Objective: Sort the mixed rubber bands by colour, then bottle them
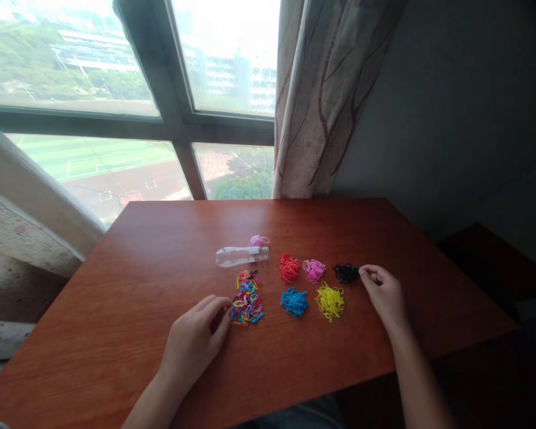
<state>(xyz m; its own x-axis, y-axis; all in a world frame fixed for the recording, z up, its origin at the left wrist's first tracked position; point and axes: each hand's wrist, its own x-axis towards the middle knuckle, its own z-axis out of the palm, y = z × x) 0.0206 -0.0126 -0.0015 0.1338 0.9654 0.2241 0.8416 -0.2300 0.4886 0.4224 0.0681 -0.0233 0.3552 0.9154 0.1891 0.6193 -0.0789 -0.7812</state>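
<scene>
My left hand (197, 333) rests on the table at the left edge of a mixed pile of small coloured rubber bands (248, 301). Its thumb and fingers are curled together at the pile; what they pinch, if anything, is hidden. Over to the right, my right hand (384, 293) has its thumb and forefinger pinched at the edge of a heap of black rubber bands (346, 273). Any band between those fingertips is too small to make out. Sorted heaps of red bands (289, 268), pink bands (314, 270), blue bands (294, 302) and yellow bands (330, 301) lie between the hands.
A clear bottle (236, 257) lies on its side behind the mixed pile, its mouth pointing right. Just beyond it is a pale pink item (259, 241). The brown wooden table (161, 238) ends at a window, with curtains (317, 107) on both sides.
</scene>
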